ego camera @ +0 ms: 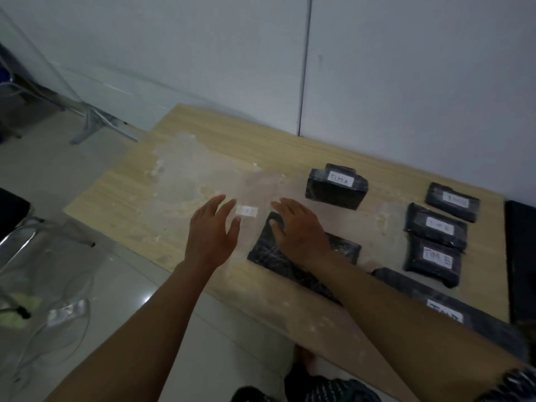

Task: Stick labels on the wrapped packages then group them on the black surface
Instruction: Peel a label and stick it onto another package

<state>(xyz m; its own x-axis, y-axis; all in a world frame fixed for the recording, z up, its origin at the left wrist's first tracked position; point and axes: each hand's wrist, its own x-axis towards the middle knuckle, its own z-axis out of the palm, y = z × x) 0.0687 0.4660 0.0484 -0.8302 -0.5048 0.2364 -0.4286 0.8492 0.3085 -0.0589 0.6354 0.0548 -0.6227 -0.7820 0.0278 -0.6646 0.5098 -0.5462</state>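
A flat black wrapped package (278,256) without a label lies on the wooden table (203,134) in front of me. My right hand (298,227) rests on it with straight fingers. A small white label (246,211) lies on the table just left of that package. My left hand (211,230) hovers open beside the label, fingertips close to it. Several labelled black packages sit to the right: a thick one (336,187) at the back, three in a column (435,233), and one (452,311) near the front edge.
A black surface (520,262) lies at the table's right end. A white wall runs behind the table. Metal chair legs (17,245) and cables (66,314) occupy the tiled floor to the left. A pale worn patch marks the table's middle.
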